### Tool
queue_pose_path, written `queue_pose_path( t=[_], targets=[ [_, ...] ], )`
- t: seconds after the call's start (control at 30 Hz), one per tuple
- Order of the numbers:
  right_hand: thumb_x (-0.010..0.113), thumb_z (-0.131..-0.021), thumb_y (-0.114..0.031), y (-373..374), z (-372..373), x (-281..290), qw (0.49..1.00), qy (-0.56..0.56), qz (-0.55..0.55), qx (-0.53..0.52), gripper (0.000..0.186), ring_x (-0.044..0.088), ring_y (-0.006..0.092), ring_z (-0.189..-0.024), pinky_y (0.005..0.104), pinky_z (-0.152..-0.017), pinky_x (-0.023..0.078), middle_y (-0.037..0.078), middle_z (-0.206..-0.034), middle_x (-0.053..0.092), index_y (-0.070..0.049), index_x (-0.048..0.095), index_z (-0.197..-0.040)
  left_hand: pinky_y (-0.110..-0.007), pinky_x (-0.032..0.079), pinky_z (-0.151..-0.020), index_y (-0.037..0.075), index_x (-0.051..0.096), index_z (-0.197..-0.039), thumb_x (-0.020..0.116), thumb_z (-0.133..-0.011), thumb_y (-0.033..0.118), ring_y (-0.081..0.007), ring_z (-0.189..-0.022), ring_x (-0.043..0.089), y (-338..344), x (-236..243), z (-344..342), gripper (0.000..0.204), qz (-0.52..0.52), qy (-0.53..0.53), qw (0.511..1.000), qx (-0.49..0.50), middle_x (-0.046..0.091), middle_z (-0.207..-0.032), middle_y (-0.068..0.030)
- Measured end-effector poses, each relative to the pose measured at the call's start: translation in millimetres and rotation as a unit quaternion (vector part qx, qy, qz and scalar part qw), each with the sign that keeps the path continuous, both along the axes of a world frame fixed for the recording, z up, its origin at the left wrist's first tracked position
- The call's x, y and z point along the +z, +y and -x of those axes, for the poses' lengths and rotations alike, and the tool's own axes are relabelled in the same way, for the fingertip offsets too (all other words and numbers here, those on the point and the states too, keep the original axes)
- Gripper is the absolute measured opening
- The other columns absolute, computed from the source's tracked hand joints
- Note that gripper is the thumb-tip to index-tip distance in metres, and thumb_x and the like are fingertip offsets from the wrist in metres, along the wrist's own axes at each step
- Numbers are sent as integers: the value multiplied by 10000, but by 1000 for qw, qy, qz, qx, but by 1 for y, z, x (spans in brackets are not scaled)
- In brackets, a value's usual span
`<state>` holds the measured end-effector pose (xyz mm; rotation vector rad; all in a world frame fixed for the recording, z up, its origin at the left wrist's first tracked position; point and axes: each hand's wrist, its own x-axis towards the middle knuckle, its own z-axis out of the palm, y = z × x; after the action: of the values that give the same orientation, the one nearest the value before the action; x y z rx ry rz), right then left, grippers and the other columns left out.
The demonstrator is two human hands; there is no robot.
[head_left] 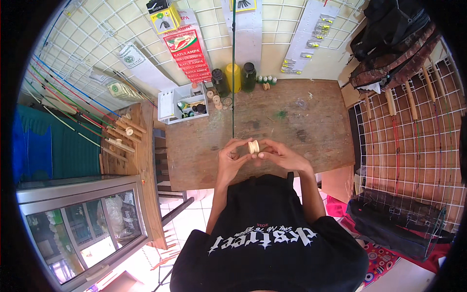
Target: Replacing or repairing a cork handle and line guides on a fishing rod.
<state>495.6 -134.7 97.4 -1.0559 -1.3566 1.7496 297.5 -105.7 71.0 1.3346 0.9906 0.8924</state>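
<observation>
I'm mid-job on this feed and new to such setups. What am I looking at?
No machine here: these are a person's bare hands. The single picture comes from a wide fisheye camera worn on the head, looking down, so straight edges bend. The left hand and right hand hold a pale spool between their fingertips. Toward the back of the worn wooden table are a white box with small items inside, a yellow bottle between two dark bottles, and small spools.
</observation>
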Motion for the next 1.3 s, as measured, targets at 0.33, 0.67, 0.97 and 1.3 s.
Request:
queue_pose_path(
  t=[0.33, 0.67, 0.97, 1.3],
  targets=[
    [516, -943, -254, -6, -76, -7, 957, -6, 0, -291, 216, 454, 57, -641, 212, -579, 364, -41, -702, 495, -83, 551, -815, -122, 386, -481, 28, 639, -1077, 739, -695, -76, -14, -692, 542, 7, 0, 18, 408, 8, 17, 1000, 7, 594, -1049, -29],
    [486, -964, -269, -20, -188, -47, 724, -190, -122, -652, 294, 431, 62, -592, 218, -532, 361, -24, -666, 462, -57, 520, -762, -157, 430, -574, 23, 616, -1099, 727, -708, -50, -56, -735, 592, 12, -7, 64, 413, 40, -53, 991, 116, 615, -1078, -52],
    [422, -945, -311, -56, -232, -42, 416, -552, -22, -722, 340, 657, 294, -747, 458, -625, 476, 58, -756, 691, -60, 646, -892, -198, 485, -690, -1, 602, -1115, 699, -717, -59, -103, -810, 618, 14, 11, 147, 413, -78, -24, 959, 270, 619, -1073, -76],
    [602, -852, -317, -26, -141, -41, 717, -604, 31, -347, 414, 593, 397, -992, 423, -825, 487, 242, -1055, 614, -145, 557, -1226, -140, 232, -413, 51, 640, -1092, 765, -669, -45, 53, -486, 314, 5, 24, 55, 452, 16, 17, 998, 51, 630, -1108, -36]
  ],
)
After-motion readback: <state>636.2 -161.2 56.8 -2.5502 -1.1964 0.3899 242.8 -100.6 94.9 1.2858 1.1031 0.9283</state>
